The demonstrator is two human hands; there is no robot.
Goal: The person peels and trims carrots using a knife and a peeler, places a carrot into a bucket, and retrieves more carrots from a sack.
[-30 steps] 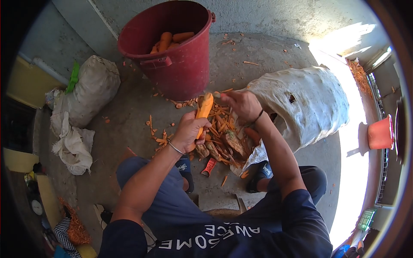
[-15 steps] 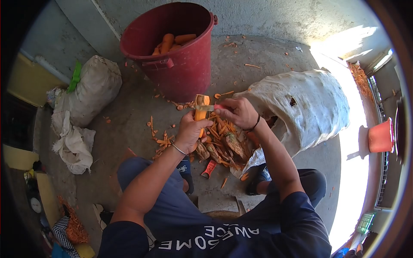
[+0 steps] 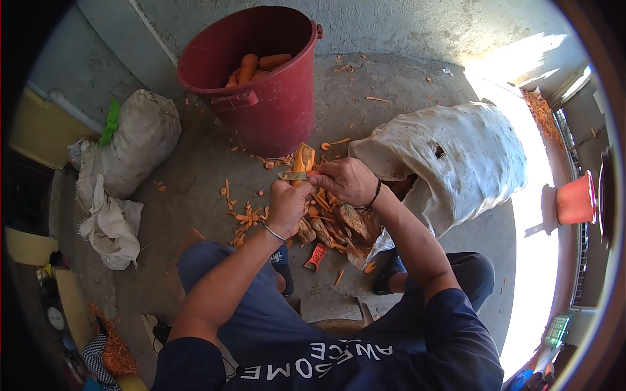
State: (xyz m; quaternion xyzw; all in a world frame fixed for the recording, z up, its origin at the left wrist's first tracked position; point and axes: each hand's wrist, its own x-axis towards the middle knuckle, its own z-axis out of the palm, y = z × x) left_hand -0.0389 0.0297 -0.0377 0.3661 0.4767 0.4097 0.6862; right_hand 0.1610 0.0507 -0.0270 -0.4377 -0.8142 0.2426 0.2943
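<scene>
Grey concrete floor (image 3: 195, 169), rough and stained, is seen from above, with a pale wall along its far edge and strong sunlight falling on the side away from the red bucket (image 3: 257, 72). That bucket is taken as the landmark; it stands at the far edge of the floor, and peeled carrots (image 3: 254, 65) are seen lying inside it.

To one side of the bucket, toward the sunlit edge, a large white sack (image 3: 456, 156) is laid on its side with its mouth turned toward the person. On the opposite side of the bucket a smaller tied sack (image 3: 140, 140) is propped, with crumpled cloth (image 3: 111, 225) below it. An orange pot (image 3: 577, 199) is set well apart from the bucket, past the large sack.

Just in front of the bucket a heap of orange peelings (image 3: 329, 218) is spread on the floor. Above that heap a carrot (image 3: 303, 159) is held upright, its tip pointing toward the bucket. The left hand (image 3: 287, 202) is closed around the carrot's lower end. The right hand (image 3: 345, 179) is closed in a pinch on a peeler (image 3: 293, 175), whose blade is laid across the carrot just above the left fist. A small red object (image 3: 315, 254) is left on the floor on the near side of the heap, away from the bucket.
</scene>
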